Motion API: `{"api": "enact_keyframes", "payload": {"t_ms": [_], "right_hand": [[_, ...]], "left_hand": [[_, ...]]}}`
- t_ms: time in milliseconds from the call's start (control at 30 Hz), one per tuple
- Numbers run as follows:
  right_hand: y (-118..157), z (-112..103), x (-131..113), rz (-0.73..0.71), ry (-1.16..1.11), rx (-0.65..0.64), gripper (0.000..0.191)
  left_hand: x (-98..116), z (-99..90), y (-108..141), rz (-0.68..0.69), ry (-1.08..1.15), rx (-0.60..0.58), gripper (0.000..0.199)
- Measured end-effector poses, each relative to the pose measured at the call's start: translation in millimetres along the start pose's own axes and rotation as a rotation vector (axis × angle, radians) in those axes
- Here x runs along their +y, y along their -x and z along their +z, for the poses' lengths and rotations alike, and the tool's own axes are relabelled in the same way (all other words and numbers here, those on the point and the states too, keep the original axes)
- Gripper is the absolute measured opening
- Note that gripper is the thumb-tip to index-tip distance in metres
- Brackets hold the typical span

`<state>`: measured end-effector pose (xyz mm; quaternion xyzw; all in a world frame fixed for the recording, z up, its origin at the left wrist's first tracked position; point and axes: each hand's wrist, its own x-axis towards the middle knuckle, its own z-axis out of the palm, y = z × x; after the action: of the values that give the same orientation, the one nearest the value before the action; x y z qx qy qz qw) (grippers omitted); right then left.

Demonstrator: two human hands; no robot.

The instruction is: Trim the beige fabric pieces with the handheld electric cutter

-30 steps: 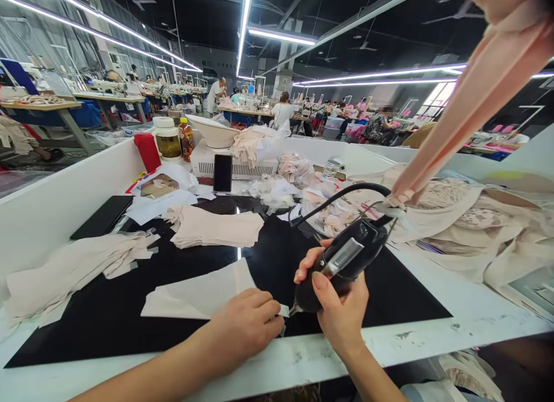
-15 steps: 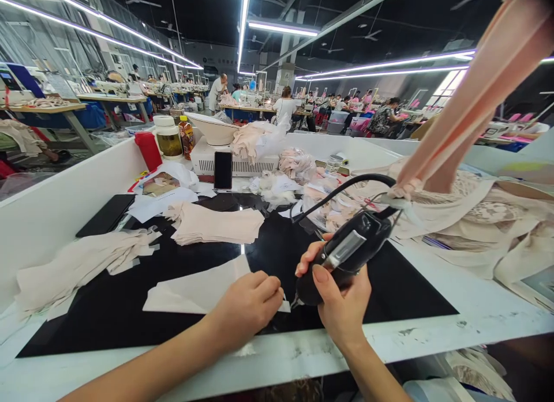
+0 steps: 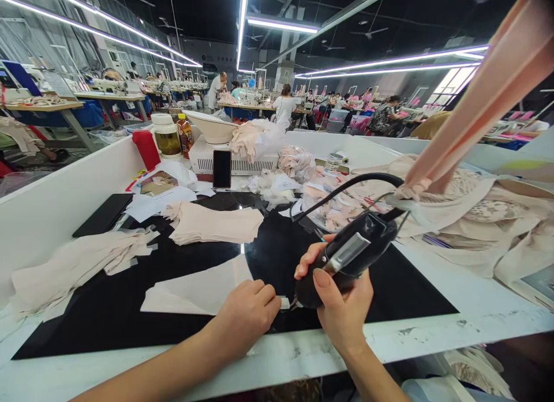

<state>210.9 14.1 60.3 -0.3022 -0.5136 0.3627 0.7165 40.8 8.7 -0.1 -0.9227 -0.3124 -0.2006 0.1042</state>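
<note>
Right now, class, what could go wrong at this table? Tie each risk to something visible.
The left hand lies close to the tip of the black tool, so a slip might nick it. The black cable arches by fabric scraps and could snag. The peach strip knotted behind the tool may tug it.

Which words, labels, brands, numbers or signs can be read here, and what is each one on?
None can be read with certainty.
Back-wall lettering: too small.
Pillar sign: too small.
Brown bottle: label too blurred.
White paper slip: dark marks, too small.
Black handheld tool: no legible lettering.
</note>
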Motion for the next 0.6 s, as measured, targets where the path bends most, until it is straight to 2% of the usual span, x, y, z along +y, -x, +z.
{"api": "enact_keyframes", "payload": {"t_ms": [267, 600], "right_hand": [[-4.1, -4.8, 5.0, -0.009, 0.045, 0.043, 0.035], [-8.1, -4.4, 8.4, -0.017, 0.055, 0.06, 0.036]], "left_hand": [[3.8, -1.1, -0.4, 0.042, -0.008, 0.009, 0.007], [6.5, 0.2, -1.5, 0.048, -0.038, 0.021, 0.012]]}}
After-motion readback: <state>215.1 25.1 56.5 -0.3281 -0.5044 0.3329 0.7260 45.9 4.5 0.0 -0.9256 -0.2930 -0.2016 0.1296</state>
